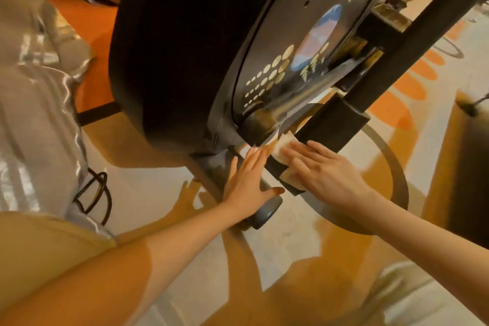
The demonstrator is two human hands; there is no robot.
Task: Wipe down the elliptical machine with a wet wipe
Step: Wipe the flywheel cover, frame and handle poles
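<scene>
Low on the elliptical machine (169, 55), near its base, the right hand (325, 172) presses a wet wipe (284, 145) flat against a dark frame bar (330, 124) just below the flywheel cover (299, 34); fingers straight, spread over the wipe, not curled round it. Left hand (246, 182) rests flat w/ straight fingers on the grey base stabiliser (264, 209), holding nothing, approx. beside the wipe. Handling, judged: wipe is thin, limp, damp, light; likely to bunch or slide under the palm, so best kept folded and pinned by flat fingers, as here. Machine is heavy, rigid, no need to steady much; painted metal and plastic surfaces look smooth, prob. slick when wet. Pivot hardware by the bar may snag the wipe. Markings: pale dot pattern and a blue-orange oval graphic on the cover; no legible brand or text.
</scene>
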